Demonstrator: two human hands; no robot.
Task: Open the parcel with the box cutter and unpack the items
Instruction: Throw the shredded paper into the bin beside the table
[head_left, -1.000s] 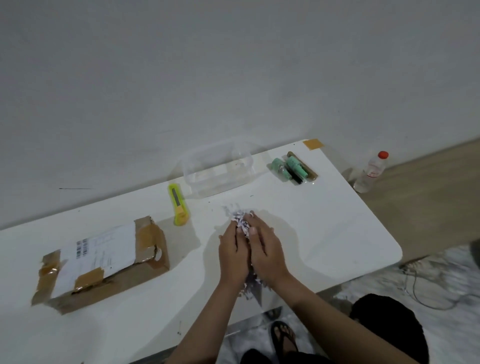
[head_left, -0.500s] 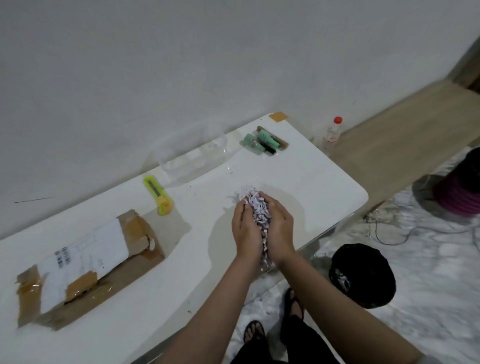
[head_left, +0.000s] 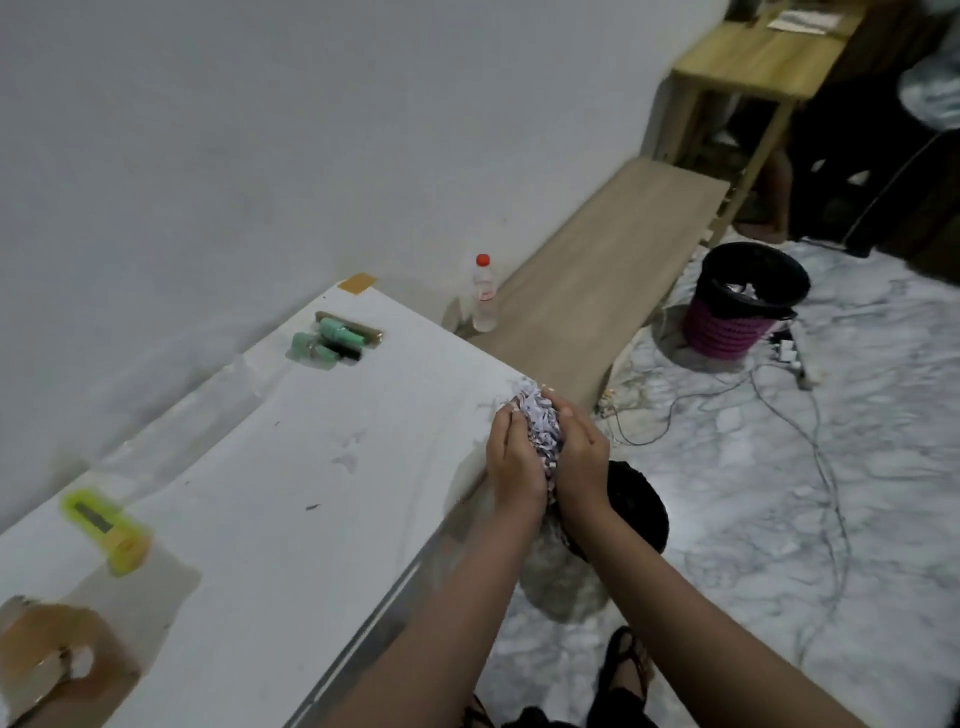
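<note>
Parcel (head_left: 47, 649) at table's (head_left: 291, 467) near-left corner, box cutter (head_left: 106, 525) beside it; hands cupped together around shredded paper (head_left: 543, 431); bin (head_left: 743, 299) beyond

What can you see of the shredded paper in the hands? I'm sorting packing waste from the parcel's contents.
The shredded paper is a loose wad of thin crinkled strips, white with a lilac tint, likely packing filler. It is cupped and pressed between the left hand and the right hand, with a tuft sticking out past the fingertips. It is lifted off the white table, at about its right edge. Something pale hangs below the hands, too blurred to identify.
</note>
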